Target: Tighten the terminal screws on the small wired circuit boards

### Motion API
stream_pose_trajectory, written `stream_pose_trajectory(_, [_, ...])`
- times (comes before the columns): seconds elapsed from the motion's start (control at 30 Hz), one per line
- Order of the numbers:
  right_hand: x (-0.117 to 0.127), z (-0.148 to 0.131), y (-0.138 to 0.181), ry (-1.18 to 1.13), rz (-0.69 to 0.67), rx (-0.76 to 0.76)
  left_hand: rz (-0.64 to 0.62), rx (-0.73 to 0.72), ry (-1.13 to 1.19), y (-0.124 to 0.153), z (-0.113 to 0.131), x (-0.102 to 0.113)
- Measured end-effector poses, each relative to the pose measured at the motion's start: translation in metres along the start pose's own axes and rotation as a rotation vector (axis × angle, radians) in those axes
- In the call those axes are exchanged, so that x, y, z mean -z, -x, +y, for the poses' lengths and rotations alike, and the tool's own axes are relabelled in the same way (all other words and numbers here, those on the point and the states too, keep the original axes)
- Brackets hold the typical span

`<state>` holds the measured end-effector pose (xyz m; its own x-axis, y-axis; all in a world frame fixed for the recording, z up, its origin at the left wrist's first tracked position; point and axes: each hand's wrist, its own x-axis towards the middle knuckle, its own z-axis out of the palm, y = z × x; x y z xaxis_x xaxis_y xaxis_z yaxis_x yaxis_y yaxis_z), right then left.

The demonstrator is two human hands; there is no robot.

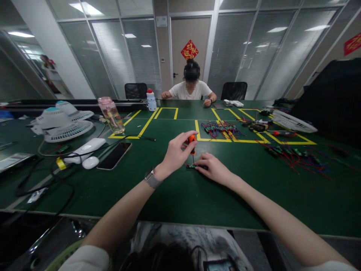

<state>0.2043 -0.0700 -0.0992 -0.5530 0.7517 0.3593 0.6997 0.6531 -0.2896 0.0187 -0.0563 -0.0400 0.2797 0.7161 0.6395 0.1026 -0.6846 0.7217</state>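
Note:
My left hand (178,150), with a watch on its wrist, is closed around the orange and black handle of a screwdriver (192,140). The screwdriver stands upright, its thin shaft pointing down at a small green circuit board (190,166) on the green table. Whether the tip touches a screw is too small to tell. My right hand (213,168) rests on the table at the board's right end, fingers pinched against it. Its fingertips partly cover that end of the board.
Wired circuit boards (222,130) lie in a bundle ahead, more wired boards (299,158) to the right. A phone (115,156), a white mouse (90,162), a pink-lidded bottle (112,116) and a white fan (67,126) stand left. Another person (190,88) sits opposite.

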Motion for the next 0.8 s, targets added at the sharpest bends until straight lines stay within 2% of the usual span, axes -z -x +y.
stream_pose_trajectory(0.17, [0.003,-0.003,0.000,0.043,-0.009,0.018,-0.015,-0.019,-0.065,-0.001,0.001,0.001])
stream_pose_trajectory(0.47, [-0.014,0.001,-0.001,-0.258,0.088,-0.065,-0.048,-0.028,-0.027,0.000,0.003,0.001])
stream_pose_trajectory(0.67, [-0.020,0.007,-0.001,-0.301,0.100,-0.099,-0.069,-0.038,0.066,0.001,0.001,-0.002])
stream_pose_trajectory(0.8, [-0.020,0.006,-0.001,-0.312,0.094,-0.106,-0.070,-0.059,-0.023,0.001,0.001,-0.003])
